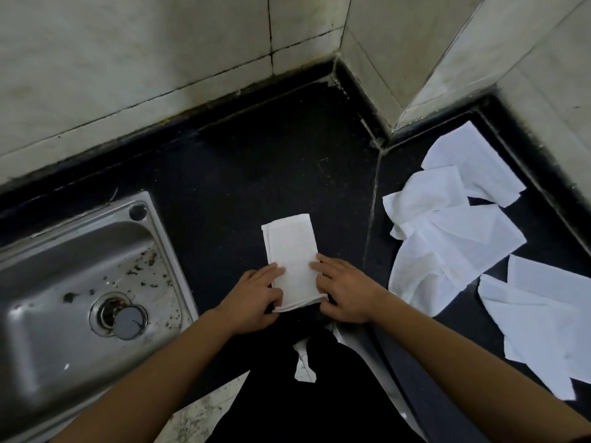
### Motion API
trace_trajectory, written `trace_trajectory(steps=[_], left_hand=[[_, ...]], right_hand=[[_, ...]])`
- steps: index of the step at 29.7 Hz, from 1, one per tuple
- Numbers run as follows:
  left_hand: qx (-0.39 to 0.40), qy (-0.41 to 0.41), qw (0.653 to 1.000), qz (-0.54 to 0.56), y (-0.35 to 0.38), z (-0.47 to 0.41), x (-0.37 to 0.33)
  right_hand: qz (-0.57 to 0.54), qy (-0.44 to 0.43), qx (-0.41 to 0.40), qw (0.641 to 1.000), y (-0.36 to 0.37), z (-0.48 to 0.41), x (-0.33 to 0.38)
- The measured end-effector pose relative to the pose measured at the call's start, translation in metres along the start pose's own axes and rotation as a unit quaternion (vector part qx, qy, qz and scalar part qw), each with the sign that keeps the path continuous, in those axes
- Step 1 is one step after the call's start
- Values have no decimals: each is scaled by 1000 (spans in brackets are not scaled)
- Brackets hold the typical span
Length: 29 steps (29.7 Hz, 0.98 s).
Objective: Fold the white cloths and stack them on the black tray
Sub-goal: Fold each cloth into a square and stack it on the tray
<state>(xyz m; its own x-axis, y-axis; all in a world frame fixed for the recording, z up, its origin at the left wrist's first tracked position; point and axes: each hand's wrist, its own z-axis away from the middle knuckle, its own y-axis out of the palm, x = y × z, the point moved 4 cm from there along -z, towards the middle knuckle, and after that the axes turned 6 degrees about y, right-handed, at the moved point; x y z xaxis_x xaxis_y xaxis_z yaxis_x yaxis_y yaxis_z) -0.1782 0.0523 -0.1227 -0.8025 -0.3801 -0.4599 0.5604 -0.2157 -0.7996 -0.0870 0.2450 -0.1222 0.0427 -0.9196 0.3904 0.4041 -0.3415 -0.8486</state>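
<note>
A white cloth [292, 251], folded into a long narrow strip, lies on the black counter [256, 174] in front of me. My left hand [256, 298] lays its fingers on the strip's near left side, with the thumb at the near edge, pinching that corner. On the near right side my right hand [343, 292] holds the other corner the same way. The near edge looks slightly lifted. A loose pile of unfolded white cloths [447, 238] lies to the right. I cannot tell a black tray apart from the dark counter.
A steel sink [80, 282] with a drain plug sits at the left. Tiled walls [160, 59] close off the back, and a tiled corner pillar [399, 59] juts out at the back right. More white cloths [537, 321] lie near the right edge.
</note>
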Motion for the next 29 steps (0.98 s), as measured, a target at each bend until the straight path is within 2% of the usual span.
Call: trace_trajectory(steps=[4, 6, 8, 10, 13, 15, 17, 23, 27, 29], left_hand=[[-4, -19, 994, 104, -10, -7, 12], [-24, -35, 982, 181, -20, -11, 22], [-68, -84, 957, 270, -30, -16, 33], [-140, -157, 912, 353, -38, -19, 42], [-233, -273, 812, 461, -44, -25, 55], [-260, -328, 742, 523, -45, -29, 59], [-277, -358, 703, 549, -46, -34, 61], [-315, -402, 676, 530, -35, -46, 77], [-310, -406, 732, 451, -33, -51, 79], [-321, -392, 753, 420, -35, -46, 74]], right_hand=[[-29, 31, 30, 999, -16, -13, -7], [-108, 75, 20, 991, -33, -20, -12], [-207, 150, 0, 967, -45, -30, -23], [-328, 222, -29, 918, -52, -41, -35], [-434, 286, -72, 851, -52, -64, -48], [-464, 312, -88, 824, -49, -77, -52], [-472, 332, -101, 810, -47, -87, -53], [-423, 356, -124, 824, -44, -103, -53], [-384, 354, -125, 844, -44, -107, -52], [-325, 326, -135, 877, -47, -101, -49]])
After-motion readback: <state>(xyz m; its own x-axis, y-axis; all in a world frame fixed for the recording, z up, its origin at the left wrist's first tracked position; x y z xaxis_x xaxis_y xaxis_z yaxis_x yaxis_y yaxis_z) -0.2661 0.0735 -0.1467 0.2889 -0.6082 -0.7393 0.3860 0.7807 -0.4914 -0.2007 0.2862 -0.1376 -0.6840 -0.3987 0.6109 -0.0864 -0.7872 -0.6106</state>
